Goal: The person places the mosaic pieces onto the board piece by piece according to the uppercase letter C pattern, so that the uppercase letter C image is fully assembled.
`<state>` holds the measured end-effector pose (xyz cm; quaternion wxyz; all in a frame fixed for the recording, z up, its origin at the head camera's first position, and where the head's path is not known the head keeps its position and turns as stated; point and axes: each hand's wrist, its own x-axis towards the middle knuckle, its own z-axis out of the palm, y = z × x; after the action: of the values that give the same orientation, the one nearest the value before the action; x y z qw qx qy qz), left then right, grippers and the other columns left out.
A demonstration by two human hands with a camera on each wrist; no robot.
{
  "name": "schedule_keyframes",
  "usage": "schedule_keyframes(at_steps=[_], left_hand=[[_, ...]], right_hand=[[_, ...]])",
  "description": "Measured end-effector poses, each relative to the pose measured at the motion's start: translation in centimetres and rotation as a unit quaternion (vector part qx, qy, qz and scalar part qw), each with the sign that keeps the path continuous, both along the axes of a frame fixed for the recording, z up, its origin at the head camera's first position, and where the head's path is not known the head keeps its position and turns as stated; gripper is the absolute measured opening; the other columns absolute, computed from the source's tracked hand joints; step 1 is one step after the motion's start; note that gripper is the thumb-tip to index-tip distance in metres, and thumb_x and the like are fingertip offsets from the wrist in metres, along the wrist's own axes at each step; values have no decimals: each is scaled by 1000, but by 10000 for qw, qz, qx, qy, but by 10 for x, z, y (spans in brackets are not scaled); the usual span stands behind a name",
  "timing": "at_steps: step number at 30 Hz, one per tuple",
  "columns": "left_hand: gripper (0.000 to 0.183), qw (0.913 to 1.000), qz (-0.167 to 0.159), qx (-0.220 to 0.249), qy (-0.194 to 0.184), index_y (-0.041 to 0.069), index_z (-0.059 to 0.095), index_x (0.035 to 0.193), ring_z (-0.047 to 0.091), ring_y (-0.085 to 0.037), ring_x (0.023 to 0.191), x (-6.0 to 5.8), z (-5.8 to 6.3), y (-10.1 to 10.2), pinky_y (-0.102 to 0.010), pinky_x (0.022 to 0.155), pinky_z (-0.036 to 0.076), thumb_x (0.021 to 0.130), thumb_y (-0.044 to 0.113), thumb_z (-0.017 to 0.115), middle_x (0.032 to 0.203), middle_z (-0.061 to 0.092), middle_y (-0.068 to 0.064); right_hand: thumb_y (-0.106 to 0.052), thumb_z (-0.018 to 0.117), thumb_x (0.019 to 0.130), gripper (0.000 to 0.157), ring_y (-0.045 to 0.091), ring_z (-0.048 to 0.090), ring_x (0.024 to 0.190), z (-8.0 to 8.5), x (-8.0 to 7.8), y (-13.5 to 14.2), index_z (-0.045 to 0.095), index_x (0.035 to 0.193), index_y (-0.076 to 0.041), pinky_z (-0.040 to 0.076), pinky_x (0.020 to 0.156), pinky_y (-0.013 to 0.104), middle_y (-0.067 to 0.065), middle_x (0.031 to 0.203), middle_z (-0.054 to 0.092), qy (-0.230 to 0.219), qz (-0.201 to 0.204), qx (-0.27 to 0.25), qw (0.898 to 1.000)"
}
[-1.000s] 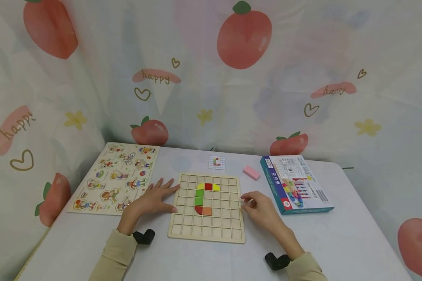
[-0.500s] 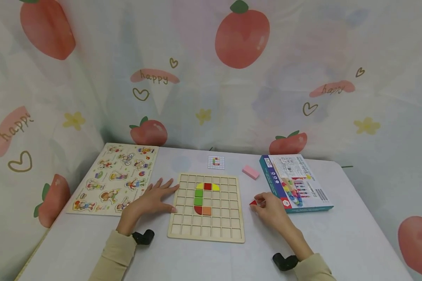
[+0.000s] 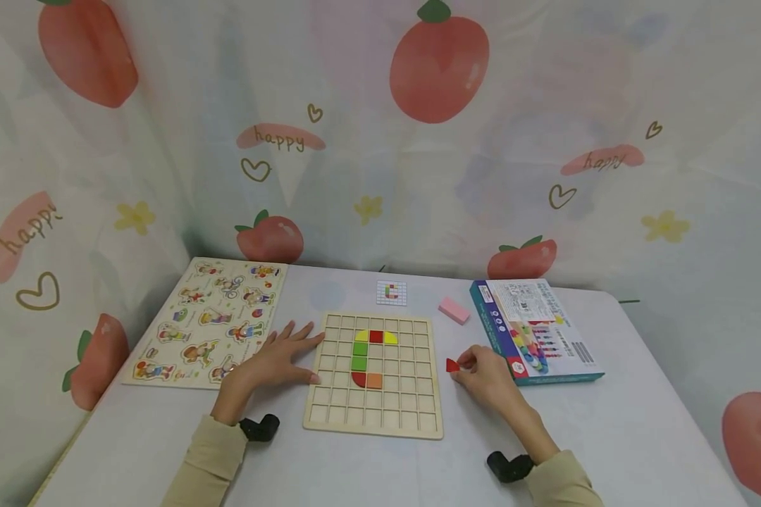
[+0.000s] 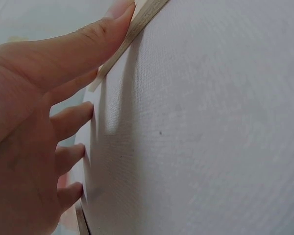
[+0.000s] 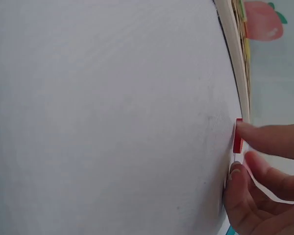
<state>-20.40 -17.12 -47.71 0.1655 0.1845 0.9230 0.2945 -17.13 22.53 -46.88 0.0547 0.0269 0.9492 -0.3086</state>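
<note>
My right hand (image 3: 484,373) is just right of the wooden grid board, with a small red tile (image 3: 452,365) at the tips of its thumb and index finger. In the right wrist view the red tile (image 5: 238,136) is seen edge-on, low over the white cloth, with the thumb overlapping it. My left hand (image 3: 273,361) rests at the left edge of the grid board (image 3: 374,417), fingers spread, thumb and fingertips at the rim. Yellow, red, green and orange tiles form a partial C shape in the board, including a red rounded tile (image 3: 359,379) at its lower left.
Behind the board lies a small pattern card (image 3: 391,293). A pink block (image 3: 454,310) sits to its right, beside a boxed toy set (image 3: 535,334). A picture puzzle board (image 3: 206,324) lies on the left. Patterned cloth (image 3: 355,169) hangs at the back and left.
My right hand has moved right, away from the board's edge, then slightly back left. The red tile, hidden at first, now shows at its fingertips. My left hand has stayed put.
</note>
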Motion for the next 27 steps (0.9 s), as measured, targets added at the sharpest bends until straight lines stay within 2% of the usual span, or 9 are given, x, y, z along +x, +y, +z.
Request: schedule_keyframes(at_steps=[5, 13, 21, 27], left_hand=[[85, 10000, 31, 21, -25, 15, 44, 157, 3, -48, 158, 1, 1, 0, -68, 125, 0, 85, 40, 82, 170, 23, -16], [85, 10000, 8, 2, -18, 15, 44, 157, 3, -48, 158, 2, 1, 0, -68, 125, 0, 85, 41, 82, 170, 23, -16], [85, 10000, 49, -17, -19, 16, 44, 157, 3, -47, 158, 0, 1, 0, -67, 126, 0, 85, 40, 82, 170, 23, -15], [86, 10000, 55, -38, -15, 16, 45, 157, 3, -47, 158, 1, 3, 1, -67, 125, 0, 85, 41, 82, 170, 23, -15]], right_hand=[[-19, 81, 89, 36, 23, 56, 89, -1, -1, -4, 68, 115, 2, 52, 73, 32, 12, 97, 63, 9, 17, 22, 10000], [-13, 79, 89, 23, 23, 56, 89, -1, -6, -7, 70, 106, 0, 55, 79, 38, 10, 97, 65, -44, 148, 87, 9998], [-10, 78, 90, 17, 18, 58, 78, 5, -8, -8, 68, 99, -1, 53, 69, 25, 8, 87, 68, -11, 111, -267, 9996], [-8, 74, 93, 16, 17, 58, 74, 7, -5, -8, 72, 108, -4, 52, 62, 22, 6, 87, 68, -36, 222, -484, 9986]])
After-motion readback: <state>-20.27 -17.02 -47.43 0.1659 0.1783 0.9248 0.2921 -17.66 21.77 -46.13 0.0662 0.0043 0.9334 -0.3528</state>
